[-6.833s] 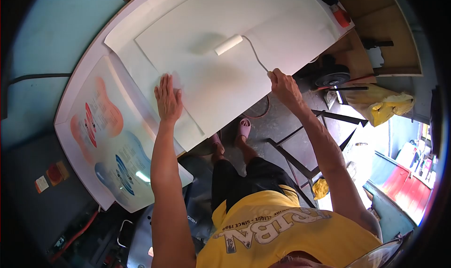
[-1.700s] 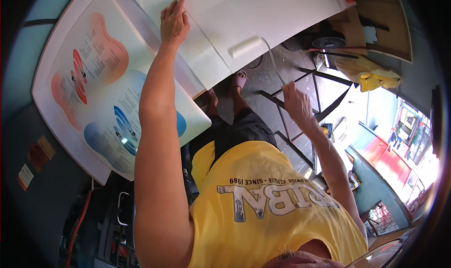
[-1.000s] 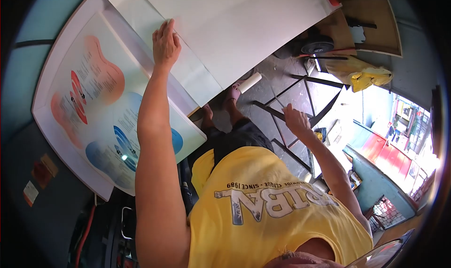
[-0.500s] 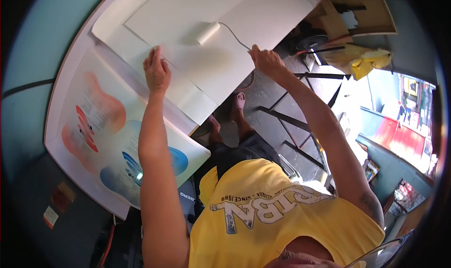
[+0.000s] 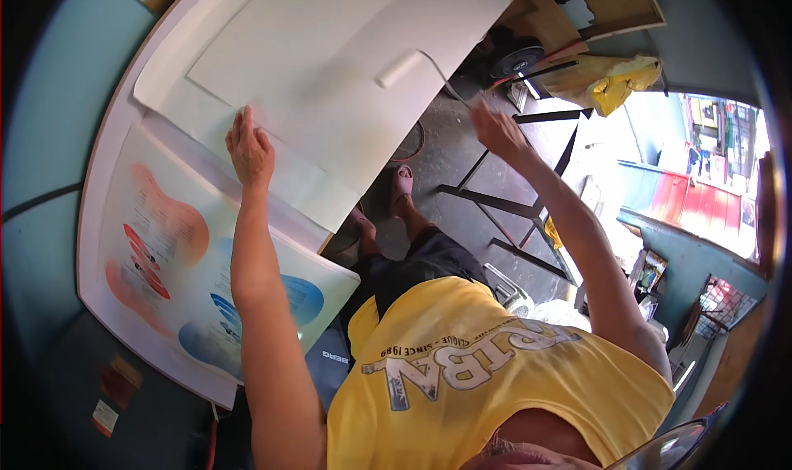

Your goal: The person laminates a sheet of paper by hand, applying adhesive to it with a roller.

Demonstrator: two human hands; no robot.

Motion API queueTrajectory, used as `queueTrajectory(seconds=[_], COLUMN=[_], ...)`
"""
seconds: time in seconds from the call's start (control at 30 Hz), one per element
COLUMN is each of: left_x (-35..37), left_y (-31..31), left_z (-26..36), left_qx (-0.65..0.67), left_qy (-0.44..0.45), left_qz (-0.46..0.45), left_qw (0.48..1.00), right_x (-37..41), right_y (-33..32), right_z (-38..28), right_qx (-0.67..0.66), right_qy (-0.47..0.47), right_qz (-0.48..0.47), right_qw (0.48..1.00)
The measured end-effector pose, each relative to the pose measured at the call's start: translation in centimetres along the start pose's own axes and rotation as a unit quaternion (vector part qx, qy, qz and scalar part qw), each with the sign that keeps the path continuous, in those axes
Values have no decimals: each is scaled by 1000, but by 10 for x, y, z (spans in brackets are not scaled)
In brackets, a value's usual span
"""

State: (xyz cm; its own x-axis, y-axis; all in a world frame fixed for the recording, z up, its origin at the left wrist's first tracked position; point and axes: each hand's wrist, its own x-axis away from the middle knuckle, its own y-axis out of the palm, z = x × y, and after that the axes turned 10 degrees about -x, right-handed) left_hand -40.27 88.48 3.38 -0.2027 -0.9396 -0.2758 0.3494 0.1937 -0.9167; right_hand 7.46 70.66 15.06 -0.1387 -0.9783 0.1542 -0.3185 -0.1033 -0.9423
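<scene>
My left hand (image 5: pixel 250 150) lies on the large white sheet (image 5: pixel 289 49), palm down with the fingers stretched, near the sheet's lower left edge. Out past the sheet's right edge, my right hand (image 5: pixel 498 132) is closed round the handle end of a small roller (image 5: pixel 402 70). The white roller head is over the right part of the sheet, and its thin bent wire runs back to that hand. The grip itself is mostly hidden by my fingers.
A printed sheet (image 5: pixel 173 256) with red and blue shapes lies at the left of the white table (image 5: pixel 103 190). Right of the table are a black metal frame (image 5: pixel 495 202), a yellow bag (image 5: pixel 615 86) and a round black object (image 5: pixel 517 56). My feet stand below the table's edge.
The roller and my right hand have moved right relative to the sheet, nearer its right edge. My left hand stays flat on the sheet. The whole view has shifted a little.
</scene>
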Motion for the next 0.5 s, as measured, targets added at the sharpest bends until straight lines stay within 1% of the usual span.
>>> queueTrajectory(seconds=[0.03, 0.1, 0.2, 0.3, 0.37, 0.43, 0.5], left_x=[-1, -1, -2, -4, -2, -2, -4], left_y=[-1, -1, -4, -4, -5, -6, -4], left_z=[1, 1, 3, 3, 3, 5, 4], left_qx=[3, 8, 12, 9, 5, 5, 7], left_qy=[4, 9, 10, 14, 13, 11, 6], left_qz=[1, -1, -5, -13, -15, -12, -10], left_qw=[1000, 1000, 1000, 1000, 1000, 1000, 1000], right_x=[-32, -85, -110, -60, 2, 64, 112], right_y=[-7, -11, 1, 25, 43, 28, 14], right_z=[-17, -48, -66, -22, 32, 54, 70], right_qx=[17, 31, 28, 30, 5, -11, -1], right_qy=[-50, -21, 34, -24, -50, 16, 19], right_qz=[-7, -65, -90, -36, 5, -37, -39], right_qw=[999, 997, 995, 999, 999, 999, 999])
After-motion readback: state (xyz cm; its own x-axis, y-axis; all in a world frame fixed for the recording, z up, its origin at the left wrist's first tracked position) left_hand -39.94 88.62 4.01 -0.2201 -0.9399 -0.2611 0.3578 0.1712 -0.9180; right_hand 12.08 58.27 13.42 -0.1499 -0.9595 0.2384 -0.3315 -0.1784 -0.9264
